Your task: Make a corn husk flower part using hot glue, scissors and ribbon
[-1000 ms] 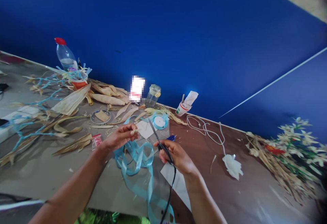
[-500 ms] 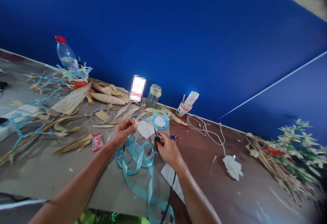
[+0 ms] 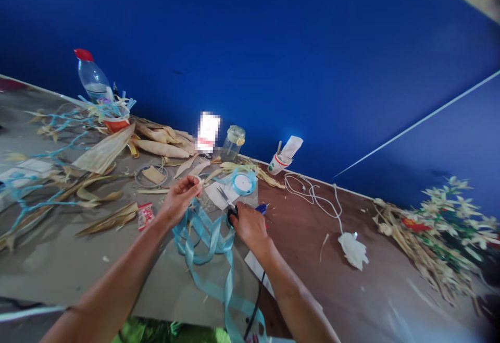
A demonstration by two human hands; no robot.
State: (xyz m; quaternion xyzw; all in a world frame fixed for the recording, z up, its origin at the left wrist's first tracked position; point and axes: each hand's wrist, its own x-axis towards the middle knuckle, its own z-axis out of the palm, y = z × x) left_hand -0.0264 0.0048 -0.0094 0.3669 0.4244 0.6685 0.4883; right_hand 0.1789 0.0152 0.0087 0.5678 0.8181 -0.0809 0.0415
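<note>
A light blue satin ribbon (image 3: 211, 239) loops over the grey and brown bench (image 3: 58, 265), black-handled scissors (image 3: 228, 205) beside it, a red-capped clear bottle (image 3: 90, 74) behind, all under a deep blue wall (image 3: 273, 46).

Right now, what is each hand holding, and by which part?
The right hand grips scissors by the black handles. The left hand pinches a small pale piece at its end.

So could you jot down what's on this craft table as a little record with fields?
Left hand: pinches a small pale strip, above the loose light-blue satin ribbon
Right hand: grips black-handled scissors, blades pointing away
Spool: round light-blue ribbon roll beyond the scissors
Back edge: clear plastic bottle with red cap, glass jar
Surface: grey and brown tabletop
</note>
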